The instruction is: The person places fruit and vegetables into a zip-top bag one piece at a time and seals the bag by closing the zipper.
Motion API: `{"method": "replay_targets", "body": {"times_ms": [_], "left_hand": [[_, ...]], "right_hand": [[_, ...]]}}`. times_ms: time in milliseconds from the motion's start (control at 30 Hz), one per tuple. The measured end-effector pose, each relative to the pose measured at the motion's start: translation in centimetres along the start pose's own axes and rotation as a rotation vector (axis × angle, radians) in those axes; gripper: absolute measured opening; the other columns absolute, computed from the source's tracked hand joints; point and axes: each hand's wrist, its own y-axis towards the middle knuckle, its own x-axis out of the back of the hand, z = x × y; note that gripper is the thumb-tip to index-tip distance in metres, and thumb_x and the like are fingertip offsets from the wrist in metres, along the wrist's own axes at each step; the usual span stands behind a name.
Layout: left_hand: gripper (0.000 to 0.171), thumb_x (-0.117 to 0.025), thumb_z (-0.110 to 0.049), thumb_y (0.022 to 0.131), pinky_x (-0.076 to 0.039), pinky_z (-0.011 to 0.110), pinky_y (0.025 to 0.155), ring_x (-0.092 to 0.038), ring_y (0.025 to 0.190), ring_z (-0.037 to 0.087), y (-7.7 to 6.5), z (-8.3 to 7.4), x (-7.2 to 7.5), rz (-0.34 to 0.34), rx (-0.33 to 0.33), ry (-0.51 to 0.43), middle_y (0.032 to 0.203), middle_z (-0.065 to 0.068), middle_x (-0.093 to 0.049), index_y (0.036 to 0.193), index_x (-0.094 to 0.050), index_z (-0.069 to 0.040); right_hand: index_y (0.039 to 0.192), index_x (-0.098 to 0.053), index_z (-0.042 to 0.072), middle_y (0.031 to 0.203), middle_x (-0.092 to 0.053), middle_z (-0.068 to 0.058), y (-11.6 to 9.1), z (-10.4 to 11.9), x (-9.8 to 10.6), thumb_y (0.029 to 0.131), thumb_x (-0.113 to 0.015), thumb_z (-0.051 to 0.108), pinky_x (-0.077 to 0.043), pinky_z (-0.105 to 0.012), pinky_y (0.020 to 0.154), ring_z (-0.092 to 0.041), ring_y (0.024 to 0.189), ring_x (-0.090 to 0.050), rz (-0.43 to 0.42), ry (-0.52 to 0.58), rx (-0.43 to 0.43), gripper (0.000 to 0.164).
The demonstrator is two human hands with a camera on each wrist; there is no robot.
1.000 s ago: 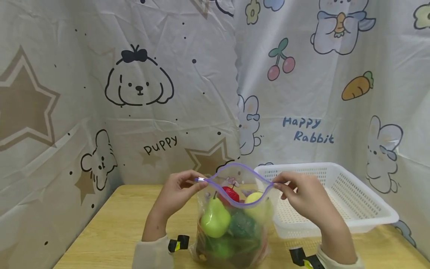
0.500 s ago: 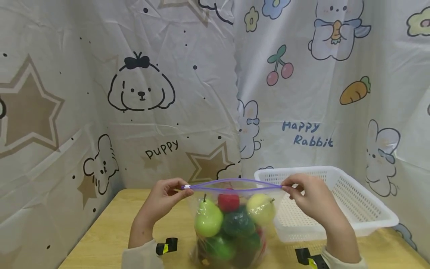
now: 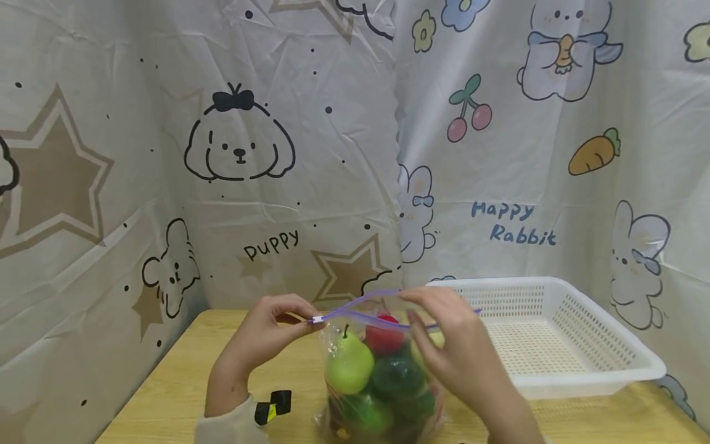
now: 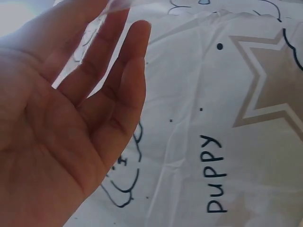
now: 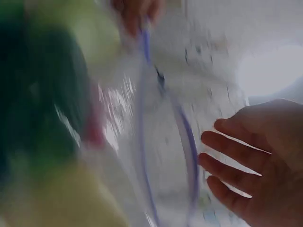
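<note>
A clear zip bag (image 3: pixel 383 322) with a purple zip stands on the table, packed with fruit. Through its wall show a green pear (image 3: pixel 349 365), a red fruit (image 3: pixel 385 335) and dark green produce (image 3: pixel 398 375). My left hand (image 3: pixel 272 333) pinches the bag's top left corner at the white slider (image 3: pixel 317 319). My right hand (image 3: pixel 457 342) is over the right half of the mouth and hides part of it. In the right wrist view its fingers (image 5: pixel 234 146) extend beside the purple strip, holding nothing. The zip strips are parted in the middle.
Behind and right of the bag is a white perforated plastic basket (image 3: pixel 588 382). Both stand on a wooden table (image 3: pixel 177 376). A printed cartoon curtain (image 3: pixel 277 123) hangs around the back and sides.
My right hand has let go of the bag's right corner and moved left over the mouth. The zip, stretched nearly straight half a second ago, has slackened. My left hand keeps its pinch.
</note>
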Motion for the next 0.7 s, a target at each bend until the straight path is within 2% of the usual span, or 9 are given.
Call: {"method": "replay_targets", "body": {"times_ms": [133,267,400,500,700], "left_hand": [[0.005,-0.074,-0.018,0.076,-0.057,0.038,0.073,-0.064,0.083,0.014,-0.7,-0.7,0.4,0.037,-0.065,-0.01,0.085,0.0,-0.073,0.079,-0.076,-0.022],[0.008,-0.075,-0.014,0.074,-0.057,0.039,0.076,-0.066,0.08,0.013,-1.0,-1.6,0.5,0.083,-0.113,-0.027,0.082,-0.001,-0.075,0.078,-0.076,-0.021],[0.01,-0.077,-0.011,0.072,-0.058,0.036,0.072,-0.067,0.076,0.012,-1.3,-2.3,0.3,0.102,-0.118,-0.032,0.079,-0.001,-0.076,0.073,-0.076,-0.02],[0.01,-0.077,-0.011,0.071,-0.059,0.034,0.068,-0.066,0.074,0.01,-1.4,-2.6,0.3,0.105,-0.136,0.003,0.077,-0.001,-0.076,0.072,-0.075,-0.02],[0.011,-0.08,-0.014,0.068,-0.057,0.031,0.066,-0.064,0.071,0.006,-1.4,-3.6,0.2,0.063,-0.135,0.115,0.072,-0.008,-0.074,0.067,-0.074,-0.023]], "right_hand": [[0.113,-0.066,0.013,0.112,-0.069,-0.001,-0.1,2.8,-3.2,0.077,-0.068,0.009,-0.049,-0.043,0.092,-0.017,0.111,-0.056,0.015,0.01,0.168,0.036],[0.109,-0.068,0.012,0.109,-0.071,-0.002,-0.5,3.7,-5.5,0.077,-0.071,0.015,-0.047,-0.045,0.092,-0.02,0.113,-0.056,0.003,-0.03,0.258,0.032],[0.096,-0.071,0.015,0.09,-0.073,0.004,-0.9,4.1,-7.0,0.077,-0.072,0.021,-0.045,-0.043,0.084,-0.014,0.095,-0.061,-0.048,-0.03,0.296,0.021],[0.088,-0.072,0.016,0.08,-0.071,0.007,-1.2,4.3,-7.7,0.076,-0.073,0.023,-0.043,-0.04,0.079,-0.01,0.082,-0.059,-0.1,-0.03,0.295,0.014],[0.081,-0.072,0.015,0.073,-0.068,0.007,-0.9,4.7,-8.0,0.076,-0.073,0.021,-0.042,-0.038,0.077,-0.009,0.073,-0.057,-0.182,-0.05,0.302,0.008]]}}
